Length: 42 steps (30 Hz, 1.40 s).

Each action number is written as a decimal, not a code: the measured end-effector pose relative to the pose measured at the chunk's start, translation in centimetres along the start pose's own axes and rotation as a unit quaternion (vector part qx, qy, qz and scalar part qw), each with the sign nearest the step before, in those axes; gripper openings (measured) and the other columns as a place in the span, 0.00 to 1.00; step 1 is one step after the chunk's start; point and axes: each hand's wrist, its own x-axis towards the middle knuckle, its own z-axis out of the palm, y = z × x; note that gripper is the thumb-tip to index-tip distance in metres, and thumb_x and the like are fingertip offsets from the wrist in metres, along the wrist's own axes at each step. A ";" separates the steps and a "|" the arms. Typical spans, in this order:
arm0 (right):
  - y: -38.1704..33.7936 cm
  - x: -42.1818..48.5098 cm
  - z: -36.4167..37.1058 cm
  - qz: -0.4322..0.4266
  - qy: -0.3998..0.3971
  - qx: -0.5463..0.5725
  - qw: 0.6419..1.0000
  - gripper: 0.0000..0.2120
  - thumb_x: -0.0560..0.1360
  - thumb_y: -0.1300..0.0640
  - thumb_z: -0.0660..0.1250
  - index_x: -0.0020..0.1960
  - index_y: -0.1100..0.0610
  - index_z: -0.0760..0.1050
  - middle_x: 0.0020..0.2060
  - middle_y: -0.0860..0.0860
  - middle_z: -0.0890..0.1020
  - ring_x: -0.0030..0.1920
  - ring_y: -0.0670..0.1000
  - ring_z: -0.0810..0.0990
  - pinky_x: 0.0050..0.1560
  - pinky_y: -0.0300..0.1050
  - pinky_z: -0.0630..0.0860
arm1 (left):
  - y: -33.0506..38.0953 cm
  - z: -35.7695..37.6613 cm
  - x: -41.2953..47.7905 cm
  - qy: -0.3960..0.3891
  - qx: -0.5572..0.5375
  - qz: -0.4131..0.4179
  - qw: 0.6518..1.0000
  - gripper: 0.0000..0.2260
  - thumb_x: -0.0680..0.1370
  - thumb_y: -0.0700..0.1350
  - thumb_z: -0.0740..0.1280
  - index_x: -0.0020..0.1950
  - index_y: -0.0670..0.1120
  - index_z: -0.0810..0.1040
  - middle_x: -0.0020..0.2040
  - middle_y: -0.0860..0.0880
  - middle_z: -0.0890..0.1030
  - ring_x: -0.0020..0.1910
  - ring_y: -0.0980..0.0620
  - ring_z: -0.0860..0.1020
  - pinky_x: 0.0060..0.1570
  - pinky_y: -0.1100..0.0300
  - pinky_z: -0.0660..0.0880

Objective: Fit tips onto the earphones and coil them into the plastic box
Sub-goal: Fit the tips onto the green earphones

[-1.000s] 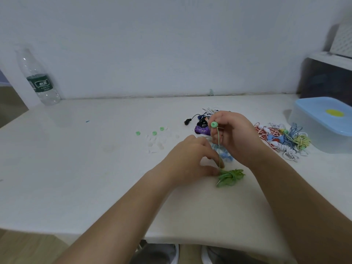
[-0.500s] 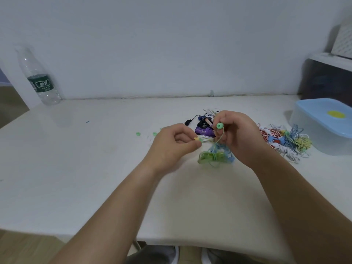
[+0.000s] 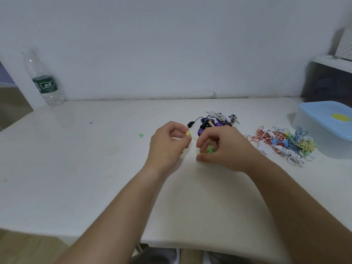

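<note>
Left hand (image 3: 167, 147) is clamped on a small yellow-green earbud (image 3: 187, 133), right hand (image 3: 222, 149) on its coiled green cord (image 3: 210, 149); the blue-lidded plastic box (image 3: 323, 134) is set at the table's (image 3: 95, 168) right edge, nearer that hand.

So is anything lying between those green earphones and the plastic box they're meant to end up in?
Yes. A tangled pile of red, white, blue and yellow earphones lies between the green earphones, held in the right hand, and the translucent plastic box. The box's light blue lid is on, too.
</note>
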 end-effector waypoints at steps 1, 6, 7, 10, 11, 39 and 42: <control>0.0 0.0 0.0 -0.001 -0.005 -0.008 1.000 0.13 0.64 0.53 0.82 0.41 0.44 0.79 0.36 0.38 0.83 0.29 0.42 0.72 0.34 0.35 0.67 | -0.1 0.1 0.0 0.005 0.023 0.015 1.000 0.06 0.74 0.41 0.73 0.48 0.50 0.81 0.41 0.51 0.84 0.39 0.51 0.84 0.43 0.53 0.79; -0.4 0.1 0.0 -0.027 0.118 0.073 0.990 0.02 0.74 0.55 0.74 0.45 0.50 0.81 0.35 0.45 0.80 0.30 0.41 0.71 0.33 0.30 0.66 | 0.0 0.2 0.2 -0.022 -0.003 0.046 0.999 0.06 0.73 0.42 0.76 0.47 0.51 0.83 0.43 0.54 0.83 0.34 0.53 0.77 0.38 0.61 0.75; -0.4 0.2 0.1 -0.016 0.130 0.086 0.988 0.02 0.76 0.56 0.70 0.48 0.50 0.81 0.36 0.46 0.80 0.31 0.41 0.71 0.34 0.30 0.66 | -0.1 0.2 0.3 -0.026 -0.002 0.058 0.998 0.06 0.73 0.42 0.76 0.47 0.52 0.84 0.42 0.55 0.81 0.33 0.53 0.73 0.37 0.63 0.72; -0.6 0.4 0.6 0.003 0.101 0.077 0.992 0.09 0.81 0.55 0.63 0.48 0.48 0.82 0.34 0.46 0.79 0.34 0.45 0.72 0.37 0.41 0.68 | 0.2 0.3 0.1 -0.038 0.003 0.091 0.995 0.07 0.73 0.40 0.76 0.47 0.51 0.85 0.40 0.54 0.77 0.34 0.52 0.66 0.36 0.65 0.67; -0.7 0.4 0.8 0.007 0.088 0.083 0.993 0.11 0.82 0.55 0.61 0.46 0.49 0.82 0.31 0.45 0.76 0.33 0.46 0.71 0.37 0.45 0.67 | 0.2 0.3 0.1 -0.042 0.006 0.100 0.994 0.07 0.73 0.40 0.76 0.47 0.51 0.85 0.41 0.54 0.76 0.34 0.51 0.65 0.36 0.65 0.66; -0.6 0.9 1.4 0.050 0.130 0.217 0.966 0.07 0.73 0.63 0.75 0.43 0.51 0.83 0.27 0.39 0.77 0.29 0.44 0.71 0.37 0.35 0.73 | -4.2 -8.4 5.7 0.114 0.388 -0.037 0.914 0.08 0.78 0.40 0.68 0.42 0.52 0.78 0.44 0.55 0.81 0.48 0.50 0.78 0.46 0.59 0.71; -0.7 1.1 1.5 0.062 0.144 0.239 0.958 0.06 0.73 0.62 0.74 0.46 0.51 0.83 0.29 0.43 0.78 0.30 0.44 0.74 0.42 0.44 0.77 | -3.0 -7.3 5.4 0.111 0.319 -0.008 0.941 0.08 0.77 0.39 0.68 0.41 0.50 0.79 0.39 0.56 0.80 0.42 0.51 0.81 0.41 0.60 0.73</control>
